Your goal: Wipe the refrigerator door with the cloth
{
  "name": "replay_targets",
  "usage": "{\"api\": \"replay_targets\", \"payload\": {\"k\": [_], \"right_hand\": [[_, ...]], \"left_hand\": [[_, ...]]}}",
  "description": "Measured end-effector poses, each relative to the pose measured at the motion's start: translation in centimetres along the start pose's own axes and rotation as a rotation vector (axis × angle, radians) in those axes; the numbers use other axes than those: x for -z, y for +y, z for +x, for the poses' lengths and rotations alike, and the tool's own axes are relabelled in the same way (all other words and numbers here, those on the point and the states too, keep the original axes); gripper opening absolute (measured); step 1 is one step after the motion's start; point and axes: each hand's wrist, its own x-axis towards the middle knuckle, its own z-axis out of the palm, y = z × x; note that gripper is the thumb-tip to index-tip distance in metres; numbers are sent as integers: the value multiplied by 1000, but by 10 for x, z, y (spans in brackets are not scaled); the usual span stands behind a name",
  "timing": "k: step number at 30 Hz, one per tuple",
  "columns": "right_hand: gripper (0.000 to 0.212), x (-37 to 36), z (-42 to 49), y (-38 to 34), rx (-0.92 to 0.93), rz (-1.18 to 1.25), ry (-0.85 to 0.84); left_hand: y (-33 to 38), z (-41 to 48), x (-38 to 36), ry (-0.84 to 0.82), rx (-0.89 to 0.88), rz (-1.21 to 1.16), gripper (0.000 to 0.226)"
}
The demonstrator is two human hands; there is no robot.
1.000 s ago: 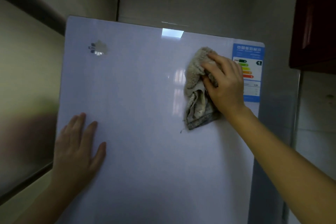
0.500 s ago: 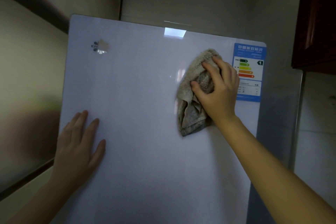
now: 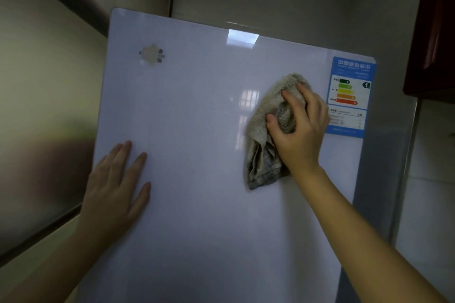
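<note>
Since the earlier frame the right hand (image 3: 299, 130) and cloth (image 3: 258, 145) have slid slightly lower on the refrigerator door (image 3: 197, 204) — fingers curled into the bunched cloth, pressing it just left of the energy label (image 3: 349, 96). Left hand (image 3: 115, 187) — flat, fingers straight, against the door's left side.
</note>
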Motion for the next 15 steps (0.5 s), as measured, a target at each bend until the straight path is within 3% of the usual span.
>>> {"api": "replay_targets", "payload": {"k": [9, 15], "right_hand": [[51, -76, 0, -111, 331, 65, -136], [53, -98, -4, -139, 357, 89, -150]], "left_hand": [[-23, -12, -6, -11, -61, 18, 58], [-32, -19, -7, 7, -103, 3, 57]]}}
